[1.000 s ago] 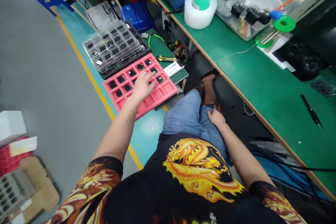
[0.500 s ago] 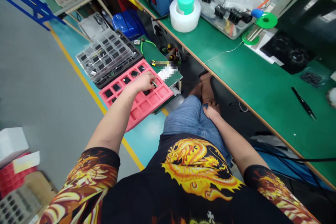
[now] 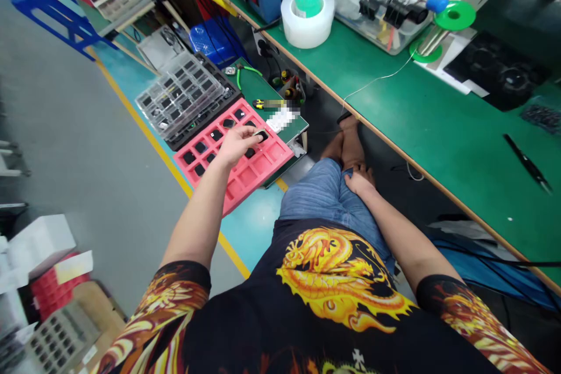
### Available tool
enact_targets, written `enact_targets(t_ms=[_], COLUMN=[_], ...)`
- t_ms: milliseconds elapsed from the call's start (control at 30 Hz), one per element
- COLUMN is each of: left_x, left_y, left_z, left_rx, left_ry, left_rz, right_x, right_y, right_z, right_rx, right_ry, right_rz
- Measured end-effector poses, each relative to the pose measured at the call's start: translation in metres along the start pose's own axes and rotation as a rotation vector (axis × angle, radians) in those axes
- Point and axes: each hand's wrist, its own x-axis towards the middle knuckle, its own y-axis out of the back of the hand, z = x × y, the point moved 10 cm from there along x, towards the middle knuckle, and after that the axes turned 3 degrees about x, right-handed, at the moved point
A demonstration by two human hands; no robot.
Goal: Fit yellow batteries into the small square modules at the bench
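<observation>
My left hand (image 3: 238,144) is over the pink foam tray (image 3: 242,177), pinching a small black square part (image 3: 262,136) with a pale edge between thumb and fingers. Similar black square parts (image 3: 200,147) sit in several of the tray's pockets, while those along its near side hold nothing. My right hand (image 3: 361,180) lies on my thigh in blue denim shorts, fingers spread and nothing in them.
Behind the pink tray, a clear compartment box (image 3: 179,93) rests on a black tray. Green-handled pliers (image 3: 248,70) and a yellow-black cutter (image 3: 267,104) lie on the low table. The green workbench (image 3: 372,85) carries a tape roll (image 3: 307,23), solder spool (image 3: 442,35) and tweezers (image 3: 526,162).
My left hand has risen slightly and turned, so the black square part now shows its dark face. The view has shifted a little; my right hand stays on my thigh.
</observation>
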Motion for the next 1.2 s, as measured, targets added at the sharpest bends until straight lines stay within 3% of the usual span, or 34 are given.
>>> enact_targets(t_ms=[133,267,400,867,1200], left_x=[-0.045,-0.080,-0.097,-0.100,-0.085], left_y=[-0.024,-0.044,-0.057,-0.060,-0.047], left_z=[0.017,0.039,0.052,0.054,0.013], left_rx=[-0.294,-0.360,-0.352,-0.443,-0.605], left_ry=[0.066,0.036,0.004,0.048,0.213], left_rz=[-0.018,-0.022,-0.042,-0.031,0.042], right_x=[-0.003,-0.004,-0.001,0.002,0.004], right_y=[0.004,0.004,0.000,-0.003,-0.002], right_z=[0.000,0.002,0.006,0.006,0.010], right_rx=[0.004,0.014,0.021,0.014,0.032], right_ry=[0.004,-0.005,-0.022,0.002,0.004], right_rz=[0.013,0.018,-0.002,0.019,0.032])
